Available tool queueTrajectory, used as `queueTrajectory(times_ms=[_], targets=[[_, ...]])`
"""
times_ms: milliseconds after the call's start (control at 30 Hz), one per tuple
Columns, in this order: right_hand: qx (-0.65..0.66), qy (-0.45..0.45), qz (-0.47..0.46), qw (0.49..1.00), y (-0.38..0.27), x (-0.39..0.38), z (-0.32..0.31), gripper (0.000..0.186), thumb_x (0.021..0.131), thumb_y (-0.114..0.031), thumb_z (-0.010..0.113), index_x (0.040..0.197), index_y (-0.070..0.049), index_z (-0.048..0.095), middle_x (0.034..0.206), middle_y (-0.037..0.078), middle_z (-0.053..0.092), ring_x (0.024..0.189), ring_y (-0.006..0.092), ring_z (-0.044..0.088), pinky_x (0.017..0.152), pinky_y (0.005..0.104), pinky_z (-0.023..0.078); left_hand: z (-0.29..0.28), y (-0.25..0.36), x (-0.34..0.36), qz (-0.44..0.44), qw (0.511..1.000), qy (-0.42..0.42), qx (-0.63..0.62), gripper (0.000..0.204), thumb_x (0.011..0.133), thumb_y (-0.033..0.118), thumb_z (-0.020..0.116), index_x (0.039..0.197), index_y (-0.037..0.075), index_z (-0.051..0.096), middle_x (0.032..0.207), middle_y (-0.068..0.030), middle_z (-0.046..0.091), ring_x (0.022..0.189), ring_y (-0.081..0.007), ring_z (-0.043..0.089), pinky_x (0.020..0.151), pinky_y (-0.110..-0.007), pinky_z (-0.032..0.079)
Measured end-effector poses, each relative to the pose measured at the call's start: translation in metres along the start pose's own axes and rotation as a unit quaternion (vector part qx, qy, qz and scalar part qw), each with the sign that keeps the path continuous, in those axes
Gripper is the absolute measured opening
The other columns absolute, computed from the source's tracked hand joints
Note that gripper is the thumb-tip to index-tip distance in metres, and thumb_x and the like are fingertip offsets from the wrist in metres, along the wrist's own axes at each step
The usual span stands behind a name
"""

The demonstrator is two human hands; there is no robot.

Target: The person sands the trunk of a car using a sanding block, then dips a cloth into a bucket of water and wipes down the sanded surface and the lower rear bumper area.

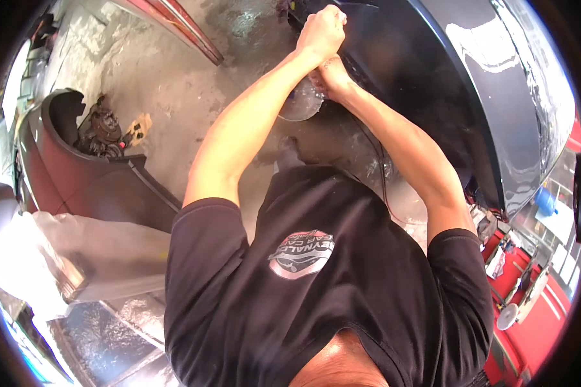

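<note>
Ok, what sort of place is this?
Probably a car body workshop: a glossy dark curved vehicle body at right, a loose dark-grey panel with an arched cutout at left, and a red boxy cabinet lower right.

A round, greyish, translucent-looking container (pixel 302 106), partly hidden, shows just bodyward of the left hand (pixel 322 32) and right hand (pixel 334 77).

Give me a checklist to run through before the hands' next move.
1. Left hand closed: ok, it is curled into a fist.
2. Right hand grip: cannot tell, its fingers are partly hidden.
3. Contents of the round translucent object below the hands: cannot tell.
4. Red metal stand apart from both hands: ok.
5. Work area free of loose cable: not ok, a thin cable runs beside the right forearm.
</note>
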State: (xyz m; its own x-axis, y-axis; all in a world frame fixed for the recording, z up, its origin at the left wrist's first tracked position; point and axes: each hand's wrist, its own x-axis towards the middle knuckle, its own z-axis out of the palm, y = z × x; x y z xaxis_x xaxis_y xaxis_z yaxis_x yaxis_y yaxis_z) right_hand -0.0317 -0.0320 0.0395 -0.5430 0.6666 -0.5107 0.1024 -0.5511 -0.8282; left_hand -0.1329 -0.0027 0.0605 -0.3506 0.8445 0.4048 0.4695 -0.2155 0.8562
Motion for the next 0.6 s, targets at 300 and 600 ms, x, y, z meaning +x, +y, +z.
queueTrajectory(times_ms=[300,600], targets=[[-0.637,0.03,-0.207,0.742,0.081,0.078,-0.034,0.025,0.095,-0.028,0.064,0.109,-0.009,0.071,0.108,0.013,0.07,0.098,0.0261,0.067,0.083,0.0382,0.053,0.025,-0.032,-0.012,-0.232,0.963,-0.023,0.135,0.025,0.098,0.022,0.055,0.107,0.003,0.069,0.102,-0.0286,0.072,0.106,-0.0466,0.068,0.09,-0.054,0.055],[-0.461,0.154,-0.103,0.868,0.106,0.048,-0.041,0.065,0.093,-0.052,0.059,0.124,0.006,0.056,0.121,0.034,0.066,0.113,0.0474,0.066,0.095,0.0555,0.053,0.044,-0.048,-0.031,-0.315,0.931,-0.063,0.171,0.036,0.102,0.032,0.05,0.112,0.001,0.066,0.102,-0.0258,0.072,0.098,-0.0431,0.07,0.087,-0.053,0.055]])
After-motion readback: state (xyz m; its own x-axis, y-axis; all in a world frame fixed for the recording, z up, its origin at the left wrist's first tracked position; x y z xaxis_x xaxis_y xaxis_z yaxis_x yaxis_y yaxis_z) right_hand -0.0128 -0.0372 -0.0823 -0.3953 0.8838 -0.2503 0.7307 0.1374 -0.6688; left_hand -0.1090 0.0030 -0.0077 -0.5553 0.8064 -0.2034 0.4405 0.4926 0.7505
